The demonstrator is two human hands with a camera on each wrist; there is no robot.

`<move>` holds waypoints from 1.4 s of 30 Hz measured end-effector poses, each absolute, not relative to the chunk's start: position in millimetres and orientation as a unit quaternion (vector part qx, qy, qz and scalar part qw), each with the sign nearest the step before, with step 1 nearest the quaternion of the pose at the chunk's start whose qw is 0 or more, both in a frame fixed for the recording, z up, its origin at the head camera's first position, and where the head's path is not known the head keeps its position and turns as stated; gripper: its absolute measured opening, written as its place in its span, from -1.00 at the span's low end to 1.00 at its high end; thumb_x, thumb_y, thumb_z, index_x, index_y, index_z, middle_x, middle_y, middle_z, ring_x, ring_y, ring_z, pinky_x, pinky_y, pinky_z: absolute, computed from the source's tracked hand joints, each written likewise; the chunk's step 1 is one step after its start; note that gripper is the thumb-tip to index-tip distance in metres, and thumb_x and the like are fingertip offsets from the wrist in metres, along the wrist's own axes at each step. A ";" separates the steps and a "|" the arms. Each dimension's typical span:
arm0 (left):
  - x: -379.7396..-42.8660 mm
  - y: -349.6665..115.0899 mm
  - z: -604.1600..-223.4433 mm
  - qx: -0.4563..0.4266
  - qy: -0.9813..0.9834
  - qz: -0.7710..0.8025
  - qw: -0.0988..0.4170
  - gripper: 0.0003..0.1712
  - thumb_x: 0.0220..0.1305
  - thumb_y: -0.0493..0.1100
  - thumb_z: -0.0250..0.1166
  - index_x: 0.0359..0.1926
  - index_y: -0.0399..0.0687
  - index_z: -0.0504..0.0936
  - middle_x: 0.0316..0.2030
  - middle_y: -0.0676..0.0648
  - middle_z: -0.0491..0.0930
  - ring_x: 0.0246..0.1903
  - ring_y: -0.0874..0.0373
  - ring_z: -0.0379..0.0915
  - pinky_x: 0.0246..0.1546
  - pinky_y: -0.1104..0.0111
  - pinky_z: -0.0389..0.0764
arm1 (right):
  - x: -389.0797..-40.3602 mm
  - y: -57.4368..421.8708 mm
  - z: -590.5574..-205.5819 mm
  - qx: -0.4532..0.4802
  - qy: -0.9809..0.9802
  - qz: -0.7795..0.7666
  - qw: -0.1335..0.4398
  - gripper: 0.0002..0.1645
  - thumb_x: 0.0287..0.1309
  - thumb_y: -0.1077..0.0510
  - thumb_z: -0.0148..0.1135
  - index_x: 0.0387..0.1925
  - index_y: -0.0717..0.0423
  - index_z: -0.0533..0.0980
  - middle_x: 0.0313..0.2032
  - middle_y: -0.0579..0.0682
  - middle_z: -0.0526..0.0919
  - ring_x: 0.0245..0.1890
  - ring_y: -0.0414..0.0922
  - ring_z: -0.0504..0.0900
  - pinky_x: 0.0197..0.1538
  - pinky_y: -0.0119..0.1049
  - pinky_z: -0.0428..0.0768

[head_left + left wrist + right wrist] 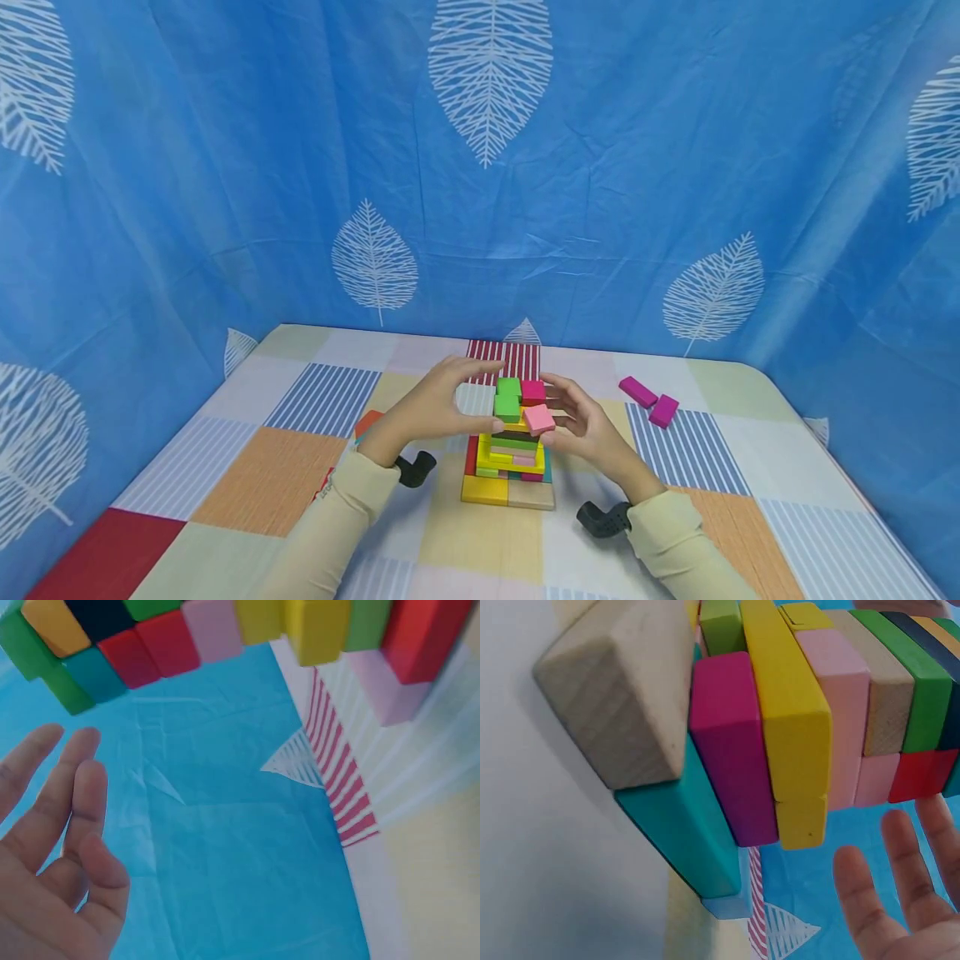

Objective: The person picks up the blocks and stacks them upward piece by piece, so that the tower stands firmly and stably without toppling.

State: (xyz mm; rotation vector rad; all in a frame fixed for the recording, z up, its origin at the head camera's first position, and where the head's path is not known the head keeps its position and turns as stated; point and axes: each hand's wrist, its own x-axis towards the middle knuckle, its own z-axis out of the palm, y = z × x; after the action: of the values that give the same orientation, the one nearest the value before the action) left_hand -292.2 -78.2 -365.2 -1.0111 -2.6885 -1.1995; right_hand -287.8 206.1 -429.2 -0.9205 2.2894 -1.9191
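A tower of coloured wooden blocks stands on the table in the head view. On its top are green blocks, a crimson block and a pink block set askew at the front right corner. My left hand curves beside the tower's left side, thumb and fingers spread. At the right side is my right hand, its thumb close by the pink block; whether it touches cannot be told. The left wrist view shows left fingers apart from the blocks. Right fingers lie loosely extended near a red block.
Two magenta blocks lie on the checked tablecloth to the right. An orange piece is partly hidden behind the left forearm. A blue curtain with white leaves hangs behind the table.
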 end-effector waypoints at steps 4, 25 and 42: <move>-296.1 -81.5 -369.8 -0.323 -0.859 -0.398 0.000 -0.11 0.24 0.04 0.60 0.52 -0.14 0.51 0.36 -0.18 0.59 0.34 -0.20 0.44 0.32 -0.28 0.51 | -287.2 205.8 -427.7 -0.288 0.739 -0.609 0.000 -0.10 0.37 0.17 0.44 0.55 0.44 0.23 0.36 0.42 0.46 0.24 -0.25 0.58 0.26 -0.39 0.60; -301.4 -78.8 -374.7 -0.336 -0.848 -0.411 -0.011 -0.19 0.28 -0.04 0.60 0.48 -0.17 0.55 0.26 -0.19 0.65 0.23 -0.21 0.49 0.28 -0.24 0.55 | -276.9 190.6 -418.7 -0.253 0.777 -0.575 -0.026 -0.11 0.35 0.18 0.48 0.55 0.27 0.26 0.32 0.33 0.53 0.30 0.23 0.55 0.25 -0.38 0.60; -305.1 -83.9 -375.6 -0.333 -0.850 -0.409 0.004 -0.28 0.28 -0.08 0.62 0.40 -0.22 0.63 0.20 -0.15 0.73 0.13 -0.13 0.55 0.14 -0.16 0.62 | -281.2 197.7 -418.5 -0.250 0.749 -0.614 -0.011 -0.23 0.39 0.27 0.37 0.50 0.47 0.30 0.35 0.41 0.47 0.21 -0.18 0.57 0.22 -0.40 0.63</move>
State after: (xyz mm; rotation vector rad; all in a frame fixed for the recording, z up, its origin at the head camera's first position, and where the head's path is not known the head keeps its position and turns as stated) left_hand -305.1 -83.9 -375.6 -1.0432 -2.6632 -1.2824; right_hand -281.2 197.7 -418.5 -0.7919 2.3675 -1.9417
